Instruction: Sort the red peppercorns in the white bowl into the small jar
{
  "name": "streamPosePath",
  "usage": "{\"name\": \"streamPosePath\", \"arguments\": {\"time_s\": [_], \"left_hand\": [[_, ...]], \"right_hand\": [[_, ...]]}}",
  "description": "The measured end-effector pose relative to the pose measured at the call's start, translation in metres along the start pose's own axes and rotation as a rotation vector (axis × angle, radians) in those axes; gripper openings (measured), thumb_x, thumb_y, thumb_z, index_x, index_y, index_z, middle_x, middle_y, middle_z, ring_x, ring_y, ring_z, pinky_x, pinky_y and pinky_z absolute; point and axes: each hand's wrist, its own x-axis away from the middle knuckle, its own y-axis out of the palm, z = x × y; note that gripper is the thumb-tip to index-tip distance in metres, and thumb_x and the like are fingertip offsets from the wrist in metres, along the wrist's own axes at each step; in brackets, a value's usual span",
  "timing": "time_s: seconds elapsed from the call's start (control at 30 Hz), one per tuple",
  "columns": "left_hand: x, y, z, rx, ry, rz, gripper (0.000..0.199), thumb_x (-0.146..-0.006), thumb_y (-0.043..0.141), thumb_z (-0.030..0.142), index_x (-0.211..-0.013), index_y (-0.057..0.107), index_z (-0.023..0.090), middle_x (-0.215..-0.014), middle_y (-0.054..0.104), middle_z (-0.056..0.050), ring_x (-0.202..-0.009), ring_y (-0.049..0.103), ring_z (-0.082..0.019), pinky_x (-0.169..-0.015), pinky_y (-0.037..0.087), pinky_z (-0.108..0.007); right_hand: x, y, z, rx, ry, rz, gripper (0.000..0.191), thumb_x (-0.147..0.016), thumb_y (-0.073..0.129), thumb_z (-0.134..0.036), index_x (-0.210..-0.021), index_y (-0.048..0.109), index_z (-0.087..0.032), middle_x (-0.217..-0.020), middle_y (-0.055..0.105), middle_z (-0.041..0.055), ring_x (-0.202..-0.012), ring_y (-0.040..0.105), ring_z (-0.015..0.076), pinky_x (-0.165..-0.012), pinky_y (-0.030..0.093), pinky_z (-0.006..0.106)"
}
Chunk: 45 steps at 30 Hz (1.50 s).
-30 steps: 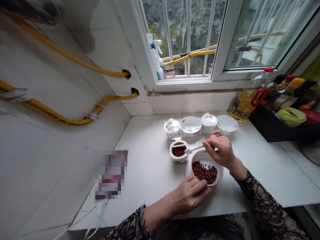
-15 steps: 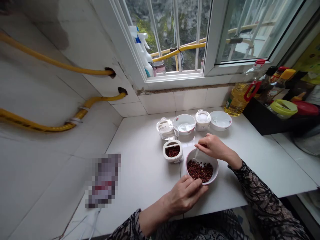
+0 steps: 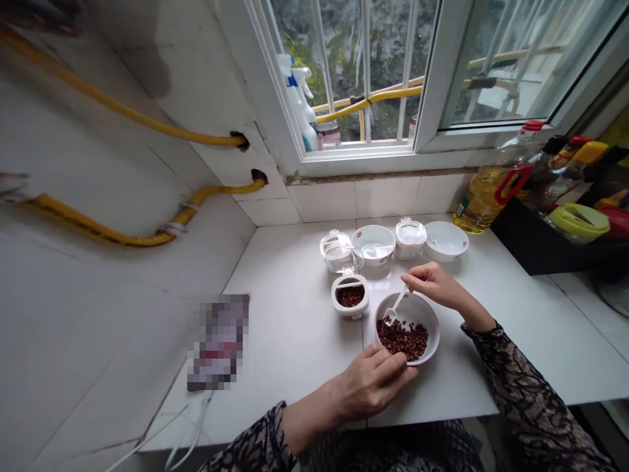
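My right hand (image 3: 430, 283) pinches the handle of a small white spoon (image 3: 397, 307), whose head dips into dark red peppercorns (image 3: 403, 339). These lie in a white bowl (image 3: 428, 316) on the counter. My left hand (image 3: 376, 383) is closed on the bowl's near rim, fingers curled over the edge and the thumb side hidden. Just left of the bowl stands an open white spice jar (image 3: 350, 305), part full of similar peppercorns, its clear lid (image 3: 344, 259) tipped back.
Along the back stand two lidded jars, one a clear-topped jar (image 3: 411, 238), and two white bowls, including a flowered bowl (image 3: 373, 246). An oil bottle (image 3: 484, 190) and a black condiment box (image 3: 525, 239) are at right. A pixelated item (image 3: 219, 344) with white cords lies left.
The spoon has risen and tilted, so more of its handle and head show at the bowl's left side. My left hand stays on the rim. The whole view has shifted slightly.
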Motion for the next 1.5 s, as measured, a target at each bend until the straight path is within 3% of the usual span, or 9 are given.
{"name": "streamPosePath", "arguments": {"time_s": [0.43,0.67,0.77,0.93,1.07,1.17,1.27,1.37,1.5], "left_hand": [[-0.003,-0.002,-0.001,-0.041,0.007,-0.007,0.018,-0.097,0.049,0.012,-0.1,0.067,0.012,-0.087,0.062,-0.006,-0.065,0.05,-0.013,-0.061,0.044,-0.028],[0.003,0.002,-0.001,-0.05,0.019,-0.064,0.016,-0.097,0.051,0.013,-0.104,0.065,0.012,-0.09,0.062,-0.007,-0.067,0.053,-0.013,-0.06,0.045,-0.029],[0.002,0.003,-0.002,-0.029,0.021,-0.025,0.018,-0.097,0.049,0.012,-0.103,0.065,0.011,-0.091,0.063,-0.008,-0.069,0.055,-0.014,-0.06,0.046,-0.029],[-0.001,0.001,-0.002,-0.005,0.015,0.03,0.018,-0.097,0.048,0.011,-0.101,0.067,0.01,-0.09,0.065,-0.007,-0.07,0.056,-0.014,-0.06,0.047,-0.028],[-0.002,0.001,-0.001,-0.017,0.007,0.017,0.016,-0.096,0.052,0.011,-0.101,0.067,0.01,-0.09,0.065,-0.007,-0.069,0.055,-0.014,-0.058,0.045,-0.028],[-0.002,0.001,-0.001,-0.023,0.005,0.019,0.016,-0.096,0.051,0.011,-0.1,0.067,0.011,-0.089,0.064,-0.006,-0.071,0.054,-0.014,-0.06,0.044,-0.028],[-0.002,0.001,-0.001,-0.028,0.012,-0.008,0.018,-0.096,0.05,0.01,-0.1,0.067,0.011,-0.089,0.063,-0.007,-0.071,0.054,-0.014,-0.061,0.045,-0.028],[0.0,0.001,-0.001,-0.027,0.019,-0.021,0.018,-0.096,0.049,0.011,-0.103,0.066,0.01,-0.092,0.063,-0.008,-0.07,0.053,-0.014,-0.061,0.044,-0.028],[0.003,0.002,-0.001,0.001,0.011,-0.009,0.018,-0.096,0.051,0.011,-0.107,0.064,0.009,-0.096,0.062,-0.008,-0.071,0.052,-0.013,-0.063,0.044,-0.028]], "right_hand": [[-0.004,0.01,-0.005,-0.291,0.126,0.029,0.057,-0.071,0.063,-0.068,-0.049,0.05,-0.017,-0.048,0.041,-0.0038,-0.046,0.029,0.0062,-0.044,0.022,0.023],[-0.008,0.03,-0.022,-0.396,0.09,0.233,0.057,-0.07,0.064,-0.069,-0.051,0.05,-0.018,-0.044,0.035,-0.006,-0.042,0.029,0.0064,-0.04,0.025,0.022],[-0.006,0.036,-0.031,-0.28,-0.045,0.417,0.052,-0.082,0.058,-0.063,-0.055,0.054,-0.018,-0.045,0.035,-0.0054,-0.044,0.031,0.0081,-0.042,0.026,0.024],[-0.001,0.045,-0.042,0.129,-0.404,0.667,0.037,-0.096,0.051,-0.035,-0.063,0.057,-0.019,-0.054,0.054,-0.0012,-0.054,0.047,0.0121,-0.059,0.039,0.028],[-0.001,0.053,-0.039,0.532,-0.738,0.641,0.028,-0.096,0.05,-0.02,-0.069,0.056,-0.019,-0.056,0.059,-0.0025,-0.052,0.046,0.0104,-0.075,0.041,0.031],[0.001,0.055,-0.039,0.711,-0.867,0.603,0.022,-0.096,0.051,-0.019,-0.074,0.058,-0.019,-0.059,0.061,-0.0028,-0.054,0.048,0.0106,-0.081,0.041,0.031],[0.006,0.049,-0.042,0.682,-0.848,0.603,0.021,-0.096,0.051,-0.02,-0.076,0.058,-0.02,-0.061,0.063,-0.0024,-0.056,0.049,0.0111,-0.082,0.041,0.032],[0.011,0.033,-0.042,0.516,-0.697,0.555,0.031,-0.097,0.047,-0.024,-0.067,0.055,-0.02,-0.055,0.056,-0.0026,-0.05,0.043,0.0107,-0.077,0.041,0.033],[0.011,0.007,-0.031,0.354,-0.423,0.341,0.045,-0.096,0.046,-0.038,-0.054,0.048,-0.021,-0.049,0.047,-0.0022,-0.051,0.037,0.0122,-0.065,0.037,0.031]]}}
